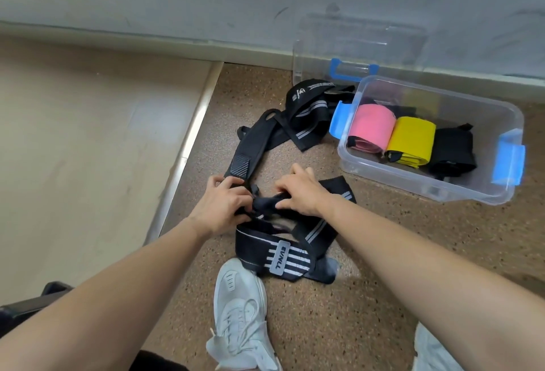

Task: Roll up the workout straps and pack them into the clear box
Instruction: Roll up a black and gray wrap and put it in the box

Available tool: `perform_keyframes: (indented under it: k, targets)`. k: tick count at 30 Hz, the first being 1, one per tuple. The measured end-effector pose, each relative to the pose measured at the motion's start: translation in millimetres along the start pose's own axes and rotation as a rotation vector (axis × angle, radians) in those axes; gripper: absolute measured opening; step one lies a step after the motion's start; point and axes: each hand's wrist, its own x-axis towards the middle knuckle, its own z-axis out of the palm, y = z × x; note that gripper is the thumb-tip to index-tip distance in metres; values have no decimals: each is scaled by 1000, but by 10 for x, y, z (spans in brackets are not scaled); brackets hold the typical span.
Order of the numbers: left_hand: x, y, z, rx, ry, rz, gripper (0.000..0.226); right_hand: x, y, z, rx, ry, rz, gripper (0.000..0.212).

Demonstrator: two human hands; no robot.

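A black workout strap with white stripes (280,255) lies on the speckled floor in front of me. My left hand (224,205) and my right hand (298,193) both grip a bunched, partly rolled section of it between them. Further black straps (306,111) lie in a heap beyond my hands, one long end (250,146) trailing toward my left hand. The clear box (383,176) with blue latches stands at the right, open. Inside it lie a pink roll (371,128), a yellow roll (411,140) and a black roll (451,149).
The box's clear lid (354,43) leans against the wall behind the box. My white sneaker (239,311) rests just below the strap, the other shoe (433,353) at lower right. A metal strip (188,140) separates a beige floor on the left.
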Motion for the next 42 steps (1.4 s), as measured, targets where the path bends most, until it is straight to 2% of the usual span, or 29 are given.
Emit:
perform_keyframes:
  k: [3,6,10,12,15,19,22,25,27,30,32,35,38,42]
  targets:
    - [-52,-20,-45,10,-48,-18,18,-239,208,-119,107,30,52,33]
    - [-34,8,-83,5,-73,-108,20,-542,437,-238,209,33,137,27]
    - [165,204,-262,-114,-92,-206,43,-882,595,-316,294,115,171,19]
    - [328,300,-368,-251,-12,-314,41,-981,631,-364,315,176,188,16]
    - [660,416,-482,-453,160,-418,26,-1054,637,-422,320,230,219,12]
    - [1245,460,-663,-654,257,-423,42,-1115,577,-452,377,255,236,8]
    - [1675,427,-799,-613,309,-397,52,-1180,547,-466,384,257,252,8]
    - [1984,528,-796,-598,315,-402,42,-1208,552,-482,409,281,273,8]
    - [2117,651,-733,-636,315,-470,54,-1225,570,-489,414,293,280,9]
    - [2233,749,-616,-530,324,-457,76,-1240,582,-516,417,293,295,9]
    - [2265,724,-605,-445,353,-451,70,-1238,585,-548,427,294,311,9]
    - [2219,652,-635,-342,444,-387,48,-1251,589,-587,431,304,324,10]
    - [2043,505,-718,-406,553,-372,35,-1275,567,-620,424,305,334,10]
    - [1687,208,-996,-400,583,-338,30,-1283,418,-674,398,289,321,7]
